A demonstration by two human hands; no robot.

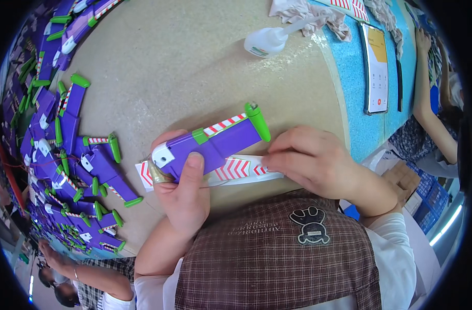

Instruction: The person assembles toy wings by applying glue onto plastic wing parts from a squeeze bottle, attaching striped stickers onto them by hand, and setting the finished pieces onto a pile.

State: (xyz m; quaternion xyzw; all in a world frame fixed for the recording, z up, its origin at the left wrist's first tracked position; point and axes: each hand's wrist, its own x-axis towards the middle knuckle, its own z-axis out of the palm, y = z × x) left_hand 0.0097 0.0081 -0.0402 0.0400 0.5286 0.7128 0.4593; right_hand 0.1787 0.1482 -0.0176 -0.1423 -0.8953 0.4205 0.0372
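Head view looks down on a beige speckled worktable (194,57) whose bare middle seems kept as working room, while a large heap of purple wing parts (65,155) with green tips and red-and-white striped edges is banked along the person's left side, apparently within reach. Near the table's far edge a white squeeze bottle (267,40) lies on its side next to a crumpled cloth (311,14), and a phone (376,67) with a lit screen rests on the blue surface to the right. Another person's arm (437,124) shows at the right rim and another's hand (52,253) at the lower left.

Just above the checked apron (277,258), the left hand (187,194) is closed around one purple wing piece (215,144): thumb pressed across its upper face, fingers curled beneath near the white end, green tip pointing up and right. Held tilted this way, its face is turned toward the person. Under it lies a white sticker sheet (236,169) printed with red chevrons. The right hand (313,160) is bent down on that sheet's right end, fingertips pinching or pinning it just below the wing, probably to steady it
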